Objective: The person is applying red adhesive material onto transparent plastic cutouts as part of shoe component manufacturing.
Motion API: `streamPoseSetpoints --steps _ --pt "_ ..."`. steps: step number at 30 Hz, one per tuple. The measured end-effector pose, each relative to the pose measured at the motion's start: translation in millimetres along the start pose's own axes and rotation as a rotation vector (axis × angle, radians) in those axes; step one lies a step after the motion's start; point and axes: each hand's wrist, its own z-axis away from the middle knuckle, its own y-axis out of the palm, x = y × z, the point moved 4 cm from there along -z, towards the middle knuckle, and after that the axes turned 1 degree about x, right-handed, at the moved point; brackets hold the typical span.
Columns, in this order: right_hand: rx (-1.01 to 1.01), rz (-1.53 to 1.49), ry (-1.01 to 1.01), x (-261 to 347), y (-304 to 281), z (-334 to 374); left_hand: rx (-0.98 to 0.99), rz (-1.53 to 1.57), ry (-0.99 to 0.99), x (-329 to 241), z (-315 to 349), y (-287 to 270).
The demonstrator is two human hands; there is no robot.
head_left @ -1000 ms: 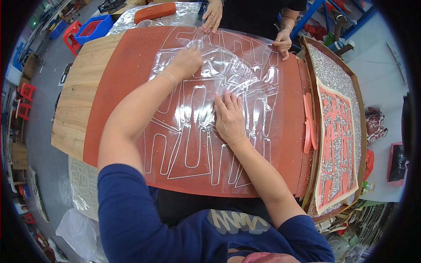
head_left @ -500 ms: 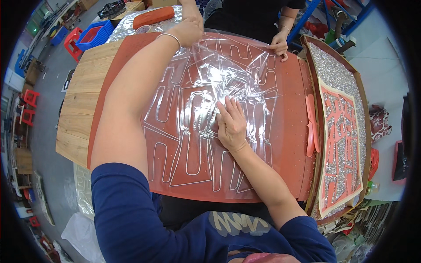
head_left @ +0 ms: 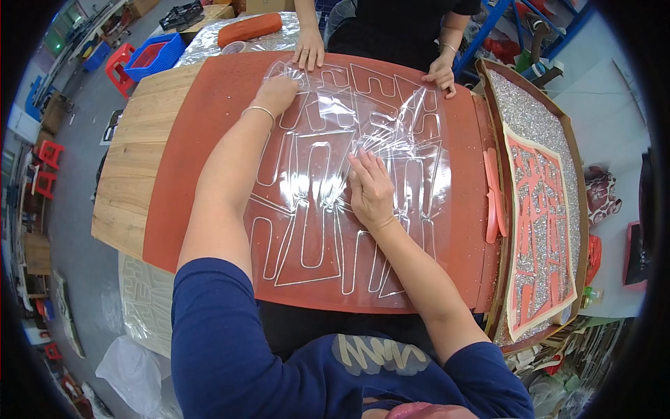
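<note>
A clear plastic film point(head_left: 317, 269) with silvery outlined shapes lies over a reddish-brown sheet point(head_left: 188, 160) on the table. Its middle is creased and shiny with glare. My left hand point(head_left: 278, 93) is closed at the film's far left edge, fingertips mostly hidden, the film seemingly pinched in them. Near the film's middle, my right hand point(head_left: 371, 190) lies flat with fingers stretched out, pressing on it. Across the table a co-worker's hand point(head_left: 309, 50) rests on the far edge, and that person's other hand point(head_left: 440, 74) touches the far right corner.
Bare wooden boards point(head_left: 129, 164) show at the left. On the right stands a tray of glittery granules point(head_left: 530, 94), with a cut-out pink sheet point(head_left: 515, 279) lying on it. Pink strips point(head_left: 493, 199) lie beside the tray. Blue baskets point(head_left: 157, 56) and a red stool point(head_left: 120, 66) stand far left.
My left hand has come down and toward me at the film's far left edge, and the film there lies lower. The co-worker's hand is now on the far edge. My right hand stays put.
</note>
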Motion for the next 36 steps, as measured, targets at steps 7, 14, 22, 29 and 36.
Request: streamPoseSetpoints --steps 7,14,22,29,36 --pt "0.261 -0.097 0.212 -16.0 -18.3 16.1 0.049 -0.112 0.076 -59.8 62.2 -24.6" --pt "0.309 -0.014 -0.054 -23.8 -55.8 27.1 0.007 0.110 -0.137 -7.2 15.2 -58.0" --pt "0.176 -0.046 -0.083 -26.6 -64.1 25.5 0.039 -0.357 0.390 17.0 -28.2 -58.4" --pt "0.168 -0.007 -0.106 -23.8 -64.2 23.8 0.189 -0.251 0.039 42.2 6.9 -18.6" --pt "0.376 0.097 -0.069 -15.5 -53.0 35.4 -0.053 -0.041 -0.216 18.0 77.9 15.4"
